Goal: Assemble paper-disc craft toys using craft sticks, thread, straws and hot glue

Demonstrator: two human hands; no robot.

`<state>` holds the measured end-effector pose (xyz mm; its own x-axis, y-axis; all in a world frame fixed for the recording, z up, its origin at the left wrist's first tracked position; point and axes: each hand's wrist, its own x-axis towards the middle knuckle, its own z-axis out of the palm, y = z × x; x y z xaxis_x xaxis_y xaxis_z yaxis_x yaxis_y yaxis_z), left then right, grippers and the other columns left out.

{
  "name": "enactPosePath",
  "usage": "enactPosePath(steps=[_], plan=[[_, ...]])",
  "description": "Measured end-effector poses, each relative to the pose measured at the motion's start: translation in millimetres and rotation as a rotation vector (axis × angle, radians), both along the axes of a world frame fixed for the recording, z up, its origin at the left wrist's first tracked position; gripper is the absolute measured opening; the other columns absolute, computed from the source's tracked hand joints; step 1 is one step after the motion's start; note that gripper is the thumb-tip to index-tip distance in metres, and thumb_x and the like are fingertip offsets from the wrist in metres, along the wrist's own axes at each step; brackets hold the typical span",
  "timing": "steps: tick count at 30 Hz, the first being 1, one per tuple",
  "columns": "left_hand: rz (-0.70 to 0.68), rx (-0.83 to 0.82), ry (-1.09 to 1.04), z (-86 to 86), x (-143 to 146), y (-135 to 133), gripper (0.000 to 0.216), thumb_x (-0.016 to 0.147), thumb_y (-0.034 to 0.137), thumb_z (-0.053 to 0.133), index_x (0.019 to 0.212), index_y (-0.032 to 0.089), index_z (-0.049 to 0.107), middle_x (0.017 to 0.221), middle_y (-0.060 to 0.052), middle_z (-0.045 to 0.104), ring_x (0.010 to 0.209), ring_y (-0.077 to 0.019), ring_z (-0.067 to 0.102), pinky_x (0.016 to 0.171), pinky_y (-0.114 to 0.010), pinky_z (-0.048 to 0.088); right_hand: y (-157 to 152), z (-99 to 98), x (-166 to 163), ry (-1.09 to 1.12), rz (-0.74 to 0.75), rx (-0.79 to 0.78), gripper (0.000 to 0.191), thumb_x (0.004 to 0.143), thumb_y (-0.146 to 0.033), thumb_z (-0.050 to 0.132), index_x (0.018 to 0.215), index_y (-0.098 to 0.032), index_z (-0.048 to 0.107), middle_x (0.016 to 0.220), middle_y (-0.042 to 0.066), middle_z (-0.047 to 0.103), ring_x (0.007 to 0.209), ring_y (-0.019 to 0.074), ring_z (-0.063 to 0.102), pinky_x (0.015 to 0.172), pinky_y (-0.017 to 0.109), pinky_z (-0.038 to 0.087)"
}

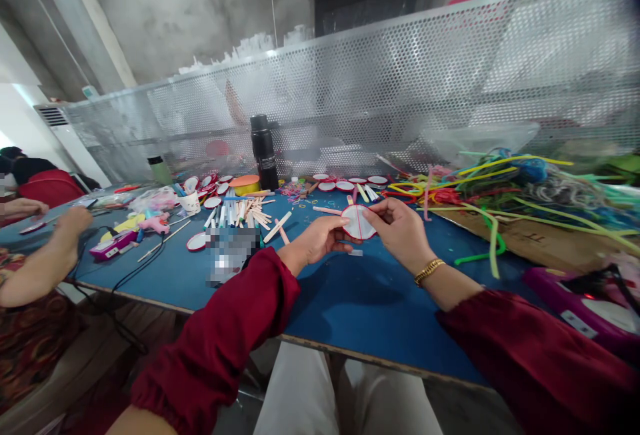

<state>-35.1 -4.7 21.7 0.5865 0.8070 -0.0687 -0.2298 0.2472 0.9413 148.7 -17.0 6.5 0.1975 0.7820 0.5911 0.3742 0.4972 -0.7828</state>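
Between my two hands, raised above the blue table, is a small white disc point(358, 223) with a red rim and a thin red line down its middle. My left hand point(323, 238) pinches its left edge, thumb on the near face. At the disc's upper right edge, the thumb and fingers of my right hand point(400, 228) are closed on it; a gold bracelet circles that wrist. A small clear strip point(355, 253) lies on the table just below the disc. Behind it are markers point(370, 193) and more red-rimmed white discs point(345, 185).
A black bottle point(264, 151) stands at the back, near loose sticks and markers point(255, 211). Coloured pipe cleaners point(480, 211) pile up on the right beside a purple box point(583, 301). At left, a co-worker's hand point(74, 223) is near another purple box point(114, 245) with cables.
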Motion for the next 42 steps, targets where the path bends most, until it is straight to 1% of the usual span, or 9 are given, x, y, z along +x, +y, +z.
enactPosePath(steps=[5, 9, 16, 20, 24, 29, 33, 37, 42], plan=[[0.068, 0.025, 0.070, -2.2, -1, 3, 0.020, 0.085, 0.031, 0.064, 0.091, 0.012, 0.069, 0.079, -0.008, 0.070, 0.069, -0.0157, 0.066, 0.056, -0.023, 0.050, 0, -1.3, -2, 0.028, 0.054, 0.006, 0.042, 0.075, -0.062, 0.080, 0.080, -0.023, 0.064, 0.072, 0.004, 0.068, 0.063, 0.0190, 0.062, 0.059, 0.035, 0.050], [0.092, 0.041, 0.074, -2.6, -2, 4, 0.026, 0.087, 0.036, 0.064, 0.095, 0.013, 0.070, 0.080, -0.008, 0.070, 0.068, -0.0156, 0.064, 0.057, -0.025, 0.052, -1, -2.0, -2, 0.014, 0.041, -0.011, 0.042, 0.075, -0.061, 0.080, 0.081, -0.022, 0.065, 0.074, 0.005, 0.068, 0.064, 0.0192, 0.062, 0.061, 0.036, 0.050], [0.070, 0.135, 0.119, -2.0, -5, 4, 0.029, 0.075, 0.033, 0.079, 0.093, 0.011, 0.072, 0.086, -0.008, 0.072, 0.075, -0.0162, 0.066, 0.059, -0.024, 0.050, -1, -2.7, -3, 0.017, 0.048, -0.007, 0.045, 0.074, -0.065, 0.079, 0.079, -0.023, 0.063, 0.073, 0.004, 0.066, 0.064, 0.0189, 0.060, 0.061, 0.036, 0.048], [0.086, 0.166, 0.094, -5.2, -5, 6, 0.033, 0.075, 0.036, 0.080, 0.095, 0.012, 0.073, 0.088, -0.008, 0.072, 0.074, -0.0154, 0.064, 0.060, -0.025, 0.050, -2, -2.6, -4, 0.013, 0.077, -0.002, 0.045, 0.074, -0.065, 0.079, 0.078, -0.024, 0.061, 0.073, 0.003, 0.065, 0.064, 0.0181, 0.059, 0.061, 0.035, 0.047], [0.091, 0.178, 0.084, -4.8, -4, 6, 0.029, 0.077, 0.034, 0.078, 0.095, 0.012, 0.074, 0.085, -0.007, 0.071, 0.070, -0.0141, 0.063, 0.060, -0.025, 0.048, -2, -4.6, -4, -0.009, 0.072, 0.006, 0.043, 0.076, -0.063, 0.078, 0.078, -0.024, 0.060, 0.074, 0.004, 0.065, 0.065, 0.0187, 0.059, 0.062, 0.035, 0.047], [0.123, 0.210, 0.145, -3.6, -3, 5, 0.026, 0.079, 0.032, 0.077, 0.096, 0.012, 0.075, 0.083, -0.006, 0.071, 0.069, -0.0131, 0.061, 0.064, -0.026, 0.047, -2, -6.7, -3, -0.053, 0.053, -0.002, 0.040, 0.078, -0.060, 0.076, 0.079, -0.024, 0.060, 0.076, 0.004, 0.065, 0.068, 0.0201, 0.061, 0.064, 0.036, 0.049], [0.136, 0.256, 0.183, -5.8, -4, 8, 0.028, 0.080, 0.033, 0.076, 0.098, 0.012, 0.075, 0.082, -0.005, 0.070, 0.070, -0.0136, 0.061, 0.067, -0.027, 0.047, -3, -3.5, -2, -0.076, 0.079, -0.055, 0.038, 0.078, -0.058, 0.076, 0.079, -0.023, 0.061, 0.074, 0.004, 0.065, 0.068, 0.0199, 0.060, 0.065, 0.036, 0.048], [0.113, 0.285, 0.212, -5.6, -5, 10, 0.029, 0.081, 0.035, 0.076, 0.100, 0.013, 0.076, 0.084, -0.005, 0.070, 0.071, -0.0136, 0.061, 0.069, -0.028, 0.048, -4, 1.6, -1, -0.046, 0.198, -0.160, 0.041, 0.075, -0.061, 0.075, 0.084, -0.020, 0.070, 0.076, 0.003, 0.066, 0.069, 0.0180, 0.057, 0.066, 0.034, 0.046], [0.070, 0.290, 0.227, -5.3, -6, 10, 0.028, 0.080, 0.035, 0.077, 0.097, 0.012, 0.075, 0.081, -0.005, 0.070, 0.069, -0.0128, 0.060, 0.069, -0.027, 0.047, -9, 5.5, -3, 0.099, 0.314, -0.311, 0.044, 0.069, -0.058, 0.080, 0.089, -0.019, 0.075, 0.077, 0.002, 0.069, 0.068, 0.0159, 0.055, 0.064, 0.031, 0.045]])
